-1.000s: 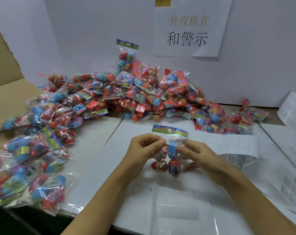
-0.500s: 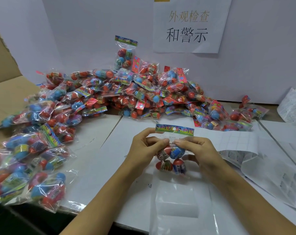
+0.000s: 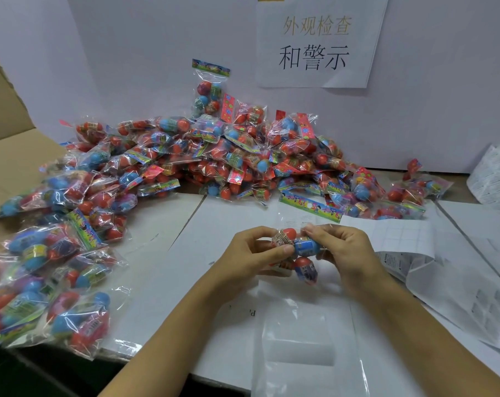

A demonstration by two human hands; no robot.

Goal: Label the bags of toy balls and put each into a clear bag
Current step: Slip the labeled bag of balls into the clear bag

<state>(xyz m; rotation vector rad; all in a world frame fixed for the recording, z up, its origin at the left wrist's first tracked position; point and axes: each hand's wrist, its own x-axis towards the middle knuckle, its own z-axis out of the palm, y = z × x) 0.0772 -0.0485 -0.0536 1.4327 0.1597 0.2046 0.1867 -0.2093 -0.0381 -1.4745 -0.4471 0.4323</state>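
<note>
bag of toy balls | tilted flatter, header card now points away

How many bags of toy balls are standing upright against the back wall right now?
1. One bag of toy balls stands upright behind the pile, header card up, left of the paper sign. Others lie flat or tilted; some may be hidden.

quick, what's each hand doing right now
Left hand: closed, fingers and thumb gripping the bag of toy balls.
Right hand: closed, pinching the same bag from the other side.
</note>
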